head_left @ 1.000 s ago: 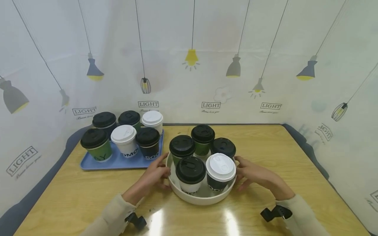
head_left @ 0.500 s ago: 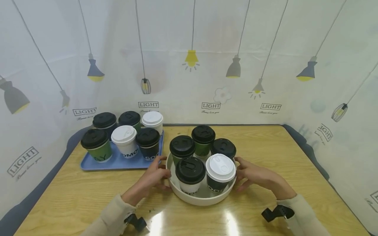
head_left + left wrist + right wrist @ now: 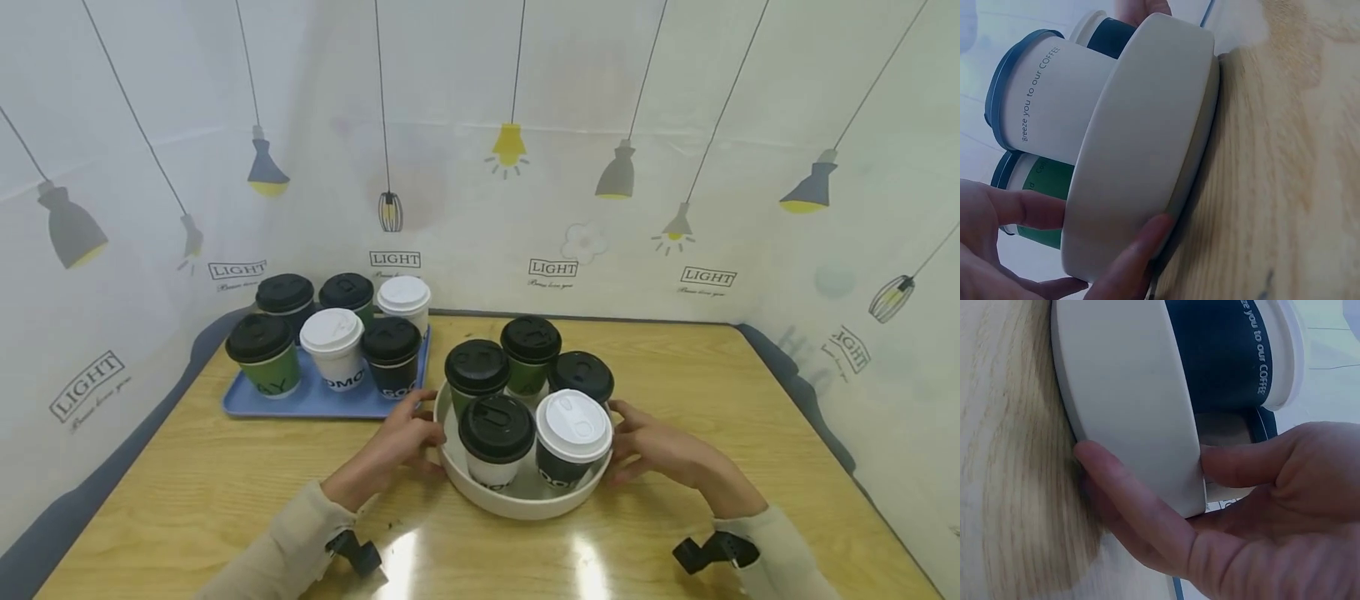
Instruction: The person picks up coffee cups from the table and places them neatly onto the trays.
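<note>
A round cream tray (image 3: pixel 525 507) with a raised wall sits in the middle of the wooden table, bearing several lidded paper coffee cups. Nearest me are a white cup with a black lid (image 3: pixel 497 429) and a dark cup with a white lid (image 3: pixel 573 423); black-lidded cups stand behind them. My left hand (image 3: pixel 402 439) grips the tray's left side, thumb at the rim and fingertips low on the wall (image 3: pixel 1141 125). Opposite, my right hand (image 3: pixel 663 450) holds the right side, its thumb over the rim and fingers near the bottom edge. Whether the tray is slightly raised, I cannot tell.
A blue rectangular tray (image 3: pixel 300 406) with several lidded cups in two rows stands at the back left, close to my left fingers. The wooden table (image 3: pixel 750 400) extends to the right. A curtain (image 3: pixel 465 200) printed with lamps encloses the back and sides.
The head view has turned slightly, so the whole scene appears shifted right. Both hands keep their hold on the round tray, and the cups stay in the same arrangement.
</note>
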A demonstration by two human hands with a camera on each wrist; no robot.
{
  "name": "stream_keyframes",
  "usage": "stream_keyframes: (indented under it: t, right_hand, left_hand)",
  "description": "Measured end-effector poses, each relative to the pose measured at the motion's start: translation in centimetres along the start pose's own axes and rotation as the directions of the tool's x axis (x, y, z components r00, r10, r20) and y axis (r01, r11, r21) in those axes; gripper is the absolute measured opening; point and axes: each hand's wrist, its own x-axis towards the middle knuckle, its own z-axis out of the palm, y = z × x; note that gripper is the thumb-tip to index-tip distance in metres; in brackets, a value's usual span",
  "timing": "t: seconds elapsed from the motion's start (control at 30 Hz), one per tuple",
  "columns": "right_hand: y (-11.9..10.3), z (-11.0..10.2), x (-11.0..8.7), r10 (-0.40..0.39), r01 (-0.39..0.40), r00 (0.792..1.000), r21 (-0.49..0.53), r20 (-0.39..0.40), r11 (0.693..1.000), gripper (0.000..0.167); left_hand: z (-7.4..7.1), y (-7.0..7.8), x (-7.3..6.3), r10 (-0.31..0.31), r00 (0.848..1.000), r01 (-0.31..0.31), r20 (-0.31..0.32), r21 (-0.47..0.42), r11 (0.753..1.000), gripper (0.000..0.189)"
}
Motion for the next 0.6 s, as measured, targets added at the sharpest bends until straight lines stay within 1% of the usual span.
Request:
stream_keyframes:
  t: [0.2, 0.3, 0.5, 0.6]
  right_hand:
    - [0.0, 0.0, 0.4, -0.006, 0.006, 1.0, 0.006, -0.02, 1.0, 0.09]
    - [0.1, 0.0, 0.7, -0.015, 0.016, 0.999, 0.025, -0.028, 1.0, 0.089]
    - [0.3, -0.2, 1.3, -0.015, 0.017, 0.999, 0.028, -0.049, 0.999, 0.083]
    - [0.3, -0.4, 1.8, -0.023, 0.024, 0.998, 0.02, -0.066, 0.999, 0.08]
  left_hand:
    - [-0.3, 0.0, 0.3, 0.01, 1.0, -0.009, 0.011, -0.013, 1.0, 0.079]
    - [-0.4, 0.0, 0.5, 0.011, 1.0, -0.011, 0.013, -0.02, 1.0, 0.078]
    - [-0.6, -0.2, 1.2, 0.011, 1.0, -0.012, -0.006, -0.049, 0.999, 0.071]
    - [-0.6, -0.2, 1.6, 0.023, 0.999, -0.025, -0.025, -0.054, 0.998, 0.067]
